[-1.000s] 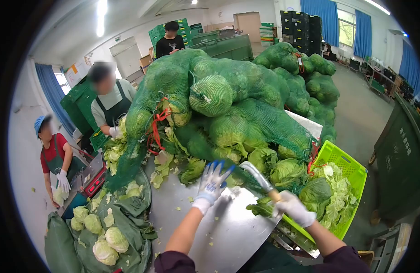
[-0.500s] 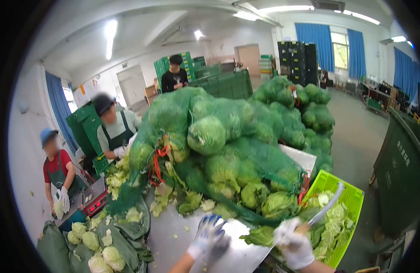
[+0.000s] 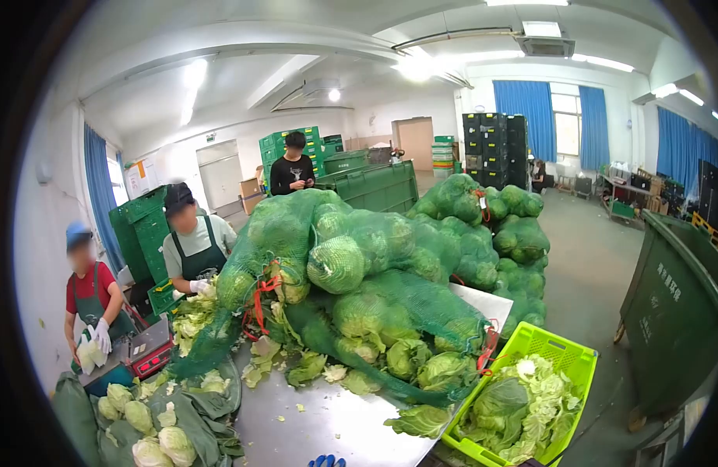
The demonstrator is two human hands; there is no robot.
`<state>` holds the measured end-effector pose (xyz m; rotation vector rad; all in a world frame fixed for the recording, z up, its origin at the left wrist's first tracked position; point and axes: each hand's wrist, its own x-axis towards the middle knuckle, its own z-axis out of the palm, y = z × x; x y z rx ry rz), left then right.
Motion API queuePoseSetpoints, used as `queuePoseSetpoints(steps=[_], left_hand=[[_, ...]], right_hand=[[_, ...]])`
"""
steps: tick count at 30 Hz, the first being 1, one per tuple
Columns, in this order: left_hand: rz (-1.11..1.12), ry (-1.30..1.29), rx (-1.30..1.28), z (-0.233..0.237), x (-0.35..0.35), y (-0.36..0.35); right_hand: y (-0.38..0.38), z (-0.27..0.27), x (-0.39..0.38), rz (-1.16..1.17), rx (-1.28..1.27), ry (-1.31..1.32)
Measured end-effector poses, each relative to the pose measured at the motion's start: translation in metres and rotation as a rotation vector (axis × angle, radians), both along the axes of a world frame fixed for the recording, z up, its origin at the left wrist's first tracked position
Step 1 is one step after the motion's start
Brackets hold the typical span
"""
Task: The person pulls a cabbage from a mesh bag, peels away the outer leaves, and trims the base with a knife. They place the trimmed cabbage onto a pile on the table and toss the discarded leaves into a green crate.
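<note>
Only the blue glove fingertips of my left hand (image 3: 326,461) show at the bottom edge, stretched out over the metal table (image 3: 297,416) and holding nothing visible. My right hand is out of view, and so is the knife it held. A loose cabbage leaf (image 3: 421,421) lies at the table's right edge. Beside it stands a lime-green crate (image 3: 568,354) of trimmed leaves. Behind, loose cabbages (image 3: 443,373) spill from a green mesh sack (image 3: 402,300) with red ties. Trimmed cabbages (image 3: 174,446) rest on dark green cloth at the left.
More mesh sacks of cabbages (image 3: 460,249) are piled behind. Two people in aprons (image 3: 199,253) work at the left, near a red scale (image 3: 152,359). Another person (image 3: 293,169) stands at the back. A large green bin (image 3: 670,303) is on the right.
The view has tilted upward. My left hand has dropped almost out of the picture. My right hand and its knife have left the view, below the crate side.
</note>
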<state>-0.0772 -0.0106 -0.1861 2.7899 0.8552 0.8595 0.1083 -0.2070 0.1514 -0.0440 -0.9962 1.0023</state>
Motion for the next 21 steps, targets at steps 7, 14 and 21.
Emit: queuePoseSetpoints(steps=[7, 14, 21], left_hand=[[0.068, 0.011, 0.031, 0.014, 0.002, -0.015], [0.073, -0.015, -0.010, 0.020, 0.004, -0.017], [0.109, 0.009, -0.167, 0.052, 0.012, -0.025]], right_hand=[[-0.007, 0.003, -0.002, -0.058, -0.008, -0.055], [-0.009, 0.005, -0.009, -0.102, 0.035, -0.081], [0.002, 0.032, 0.003, -0.195, -0.139, -0.109]])
